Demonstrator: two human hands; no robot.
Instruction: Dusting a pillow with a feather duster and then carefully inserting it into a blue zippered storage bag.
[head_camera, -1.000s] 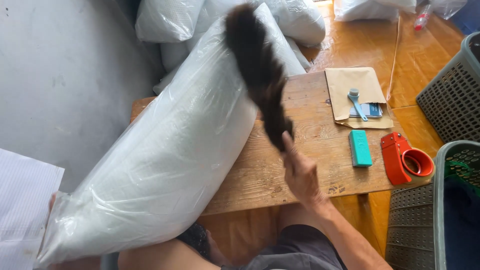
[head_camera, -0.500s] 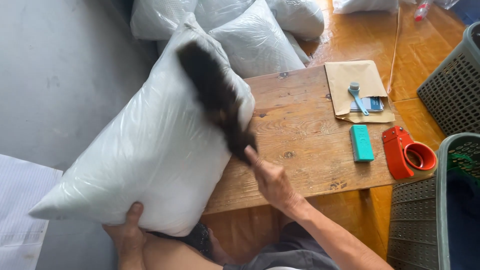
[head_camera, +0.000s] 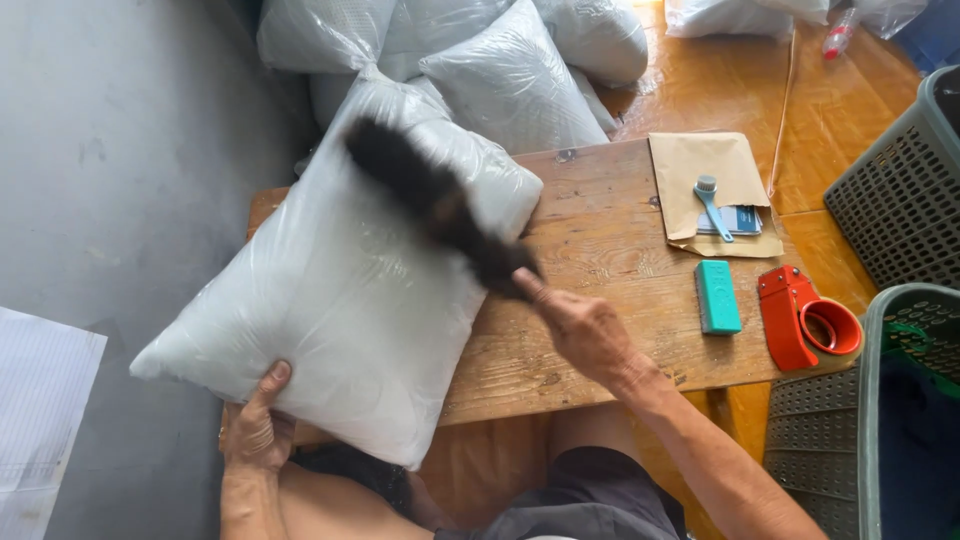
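Pillow (head_camera: 340, 300) in clear plastic bag leans on worktop (head_camera: 600, 300) near-left edge, long axis running near-left to far-right. Left hand (head_camera: 255, 425) fingers grip its near corner. Right hand (head_camera: 580, 325) fingers clamp dark brush (head_camera: 435, 205), which lies across pillow, pointing far-left. Beyond pillow: more bagged pillows (head_camera: 520, 80).

On the low wooden table (head_camera: 600, 250) lay a tan envelope (head_camera: 705, 165), a blue brush (head_camera: 712, 205), a teal block (head_camera: 718, 297) and a red tape dispenser (head_camera: 805, 318); grey baskets (head_camera: 895, 195) stood beside it.
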